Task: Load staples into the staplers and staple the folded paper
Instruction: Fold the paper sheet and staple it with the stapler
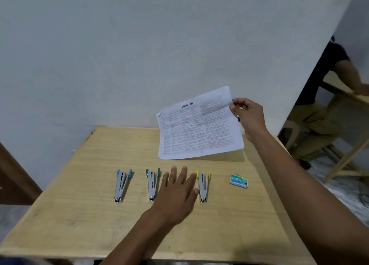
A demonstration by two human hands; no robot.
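Evidently light and floppy, the paper [199, 129] hangs over the far right corner of the surface [79, 204], its right edge pinched in the grip of the right hand [247, 115], probably wanting support opposite; the left hand [175, 193] lies flat, holding nothing.

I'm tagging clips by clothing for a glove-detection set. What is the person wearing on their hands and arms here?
Nothing visible. The left hand and the right hand are bare, without gloves, and neither wrist shows a watch or bracelet. The left forearm and the right forearm are uncovered to the frame edge, so no sleeve is in view.
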